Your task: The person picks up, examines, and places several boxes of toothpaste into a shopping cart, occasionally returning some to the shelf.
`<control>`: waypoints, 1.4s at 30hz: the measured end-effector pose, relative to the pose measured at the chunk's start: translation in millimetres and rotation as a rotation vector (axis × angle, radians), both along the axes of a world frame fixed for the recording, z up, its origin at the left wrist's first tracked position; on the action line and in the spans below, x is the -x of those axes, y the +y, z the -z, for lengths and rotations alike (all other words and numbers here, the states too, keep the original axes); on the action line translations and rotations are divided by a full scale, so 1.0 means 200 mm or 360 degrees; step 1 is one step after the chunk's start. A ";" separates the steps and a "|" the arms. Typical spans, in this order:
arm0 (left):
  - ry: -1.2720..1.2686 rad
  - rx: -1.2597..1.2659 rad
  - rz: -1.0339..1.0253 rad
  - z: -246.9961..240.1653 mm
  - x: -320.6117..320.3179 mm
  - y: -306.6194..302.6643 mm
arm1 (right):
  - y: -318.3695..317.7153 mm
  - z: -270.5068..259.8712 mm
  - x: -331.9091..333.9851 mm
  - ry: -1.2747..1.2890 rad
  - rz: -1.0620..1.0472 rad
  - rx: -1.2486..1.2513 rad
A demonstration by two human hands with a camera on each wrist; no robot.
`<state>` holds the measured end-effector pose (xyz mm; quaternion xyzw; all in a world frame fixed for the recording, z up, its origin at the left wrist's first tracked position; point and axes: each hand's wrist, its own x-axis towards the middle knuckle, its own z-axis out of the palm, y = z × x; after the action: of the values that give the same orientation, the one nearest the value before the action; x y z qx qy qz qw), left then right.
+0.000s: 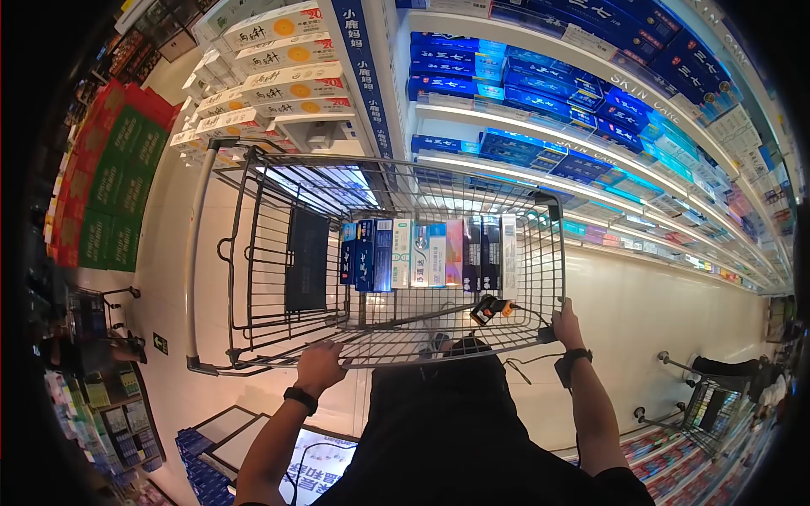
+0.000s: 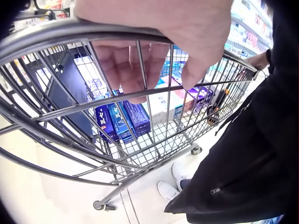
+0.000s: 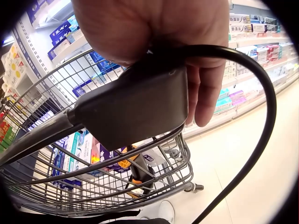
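A metal shopping cart (image 1: 253,253) stands in front of me in a shop aisle. My left hand (image 1: 321,364) grips its handle bar (image 2: 70,30), fingers curled over the rail. My right hand (image 1: 567,325) grips the grey plastic end piece (image 3: 135,105) at the handle's right corner, with a black cable (image 3: 261,116) looping past it. A row of toothpaste boxes (image 1: 426,253) stands upright in the basket, blue ones (image 2: 122,120) at the left. A black and orange handheld scanner (image 1: 489,309) lies near the basket's right rear corner.
Shelves of blue toothpaste boxes (image 1: 540,93) line the aisle ahead and to the right. White and orange boxes (image 1: 270,63) fill the shelf end at upper left. Another cart (image 1: 709,396) stands at the right, low displays (image 1: 118,413) at the left.
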<state>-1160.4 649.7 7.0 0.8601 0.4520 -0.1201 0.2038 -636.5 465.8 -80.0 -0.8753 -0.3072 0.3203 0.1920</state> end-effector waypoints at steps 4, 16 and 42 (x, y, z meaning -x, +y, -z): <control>-0.0007 -0.0053 0.0003 0.03 0.01 0.01 | 0.03 0.02 -0.01 -0.0047 -0.0024 0.0002; -0.0034 -0.0076 -0.0051 0.03 0.03 0.10 | 0.11 0.12 -0.02 -0.0178 -0.0201 -0.0186; -0.0028 0.0033 -0.0070 0.02 0.08 0.28 | 0.32 0.01 0.11 -0.0091 0.0001 0.0055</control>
<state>-1177.1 705.3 2.2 0.8488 0.4677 -0.1128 0.2194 -659.3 530.1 -81.7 -0.8874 -0.3068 0.3001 0.1681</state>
